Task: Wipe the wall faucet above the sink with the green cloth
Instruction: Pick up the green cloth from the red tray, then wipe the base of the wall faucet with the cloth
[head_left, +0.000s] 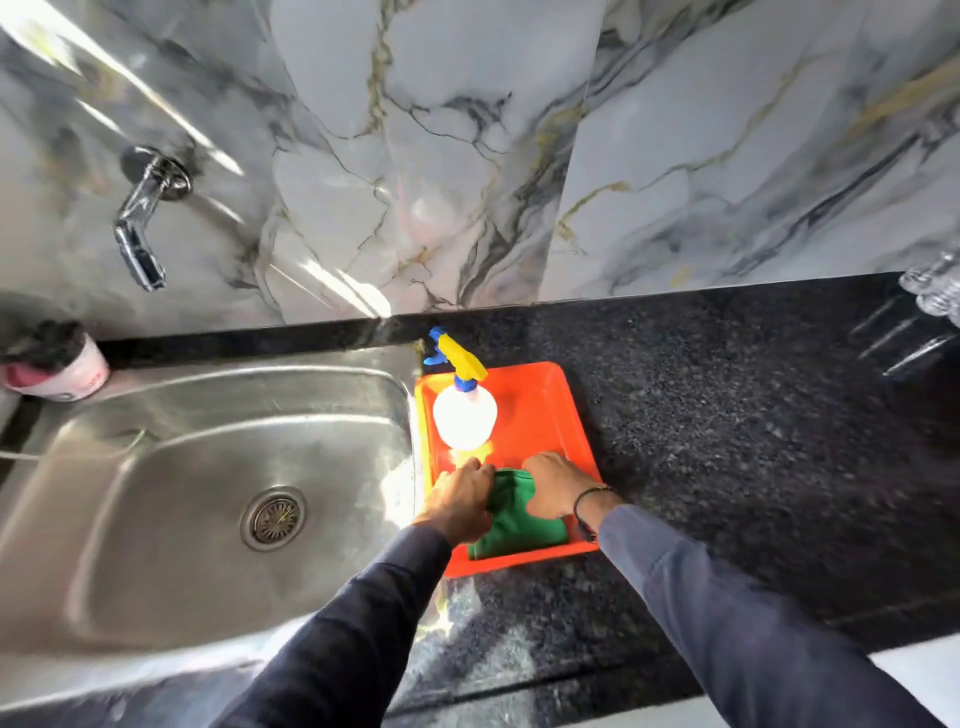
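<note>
Head view: both my hands are on the green cloth (511, 522), which lies folded at the near end of the orange tray (574, 415) on the counter right of the sink (156, 499). Left hand (460, 501) has fingers curled onto the cloth's left edge; right hand (558, 491) is closed over its right side. Grip depth: cannot tell. Wall faucet (148, 213) sits far-left, up on the marble wall, well apart, spout hanging toward the sink. Left hand is nearer it. Tray also holds a spray bottle (464, 415), upright at the far end.
</note>
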